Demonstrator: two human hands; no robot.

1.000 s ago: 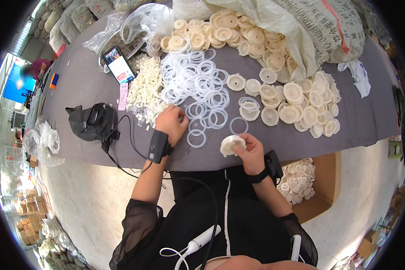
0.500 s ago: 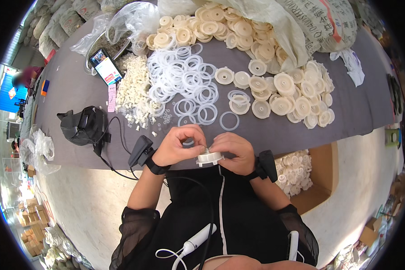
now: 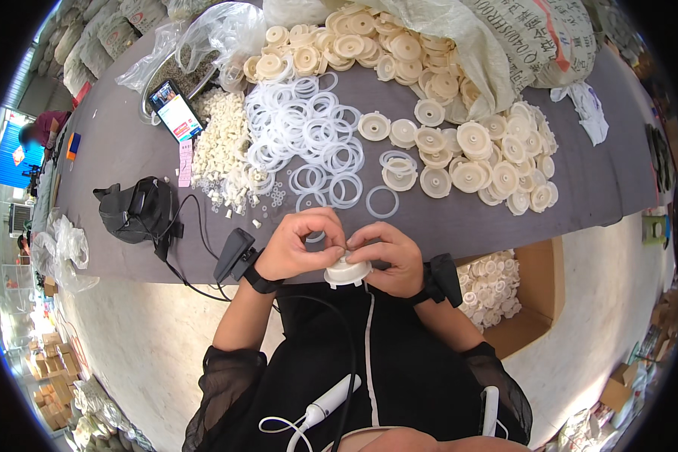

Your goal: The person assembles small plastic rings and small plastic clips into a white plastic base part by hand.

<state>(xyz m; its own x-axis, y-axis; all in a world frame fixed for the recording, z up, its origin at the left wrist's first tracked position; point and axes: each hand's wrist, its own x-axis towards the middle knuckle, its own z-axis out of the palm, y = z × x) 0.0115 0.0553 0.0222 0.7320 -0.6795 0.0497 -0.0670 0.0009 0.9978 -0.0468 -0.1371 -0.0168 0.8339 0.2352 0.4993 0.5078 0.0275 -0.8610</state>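
A white round plastic cap (image 3: pixel 346 274) with small tabs on its rim is held just off the table's near edge. My left hand (image 3: pixel 300 245) is closed, thumb and forefinger pinched at the cap's top centre; whatever small part they hold is hidden. My right hand (image 3: pixel 396 260) grips the cap's right side, its index finger and thumb meeting the left fingertips on top. Beyond the hands, a loose clear ring (image 3: pixel 383 202) lies near a heap of translucent rings (image 3: pixel 309 124). Small cream plugs (image 3: pixel 222 139) are piled to its left.
Cream round caps (image 3: pixel 505 154) lie heaped at the right, with more spilling from a woven sack (image 3: pixel 527 45). A phone (image 3: pixel 175 111) and a black pouch (image 3: pixel 137 211) are at the left. Below the table's edge stands a cardboard box (image 3: pixel 541 294) of white pieces.
The cap has tilted, showing more of its top, and sits slightly lower. My right fingers have lifted from its side toward the top centre. My left hand stays nearly still.
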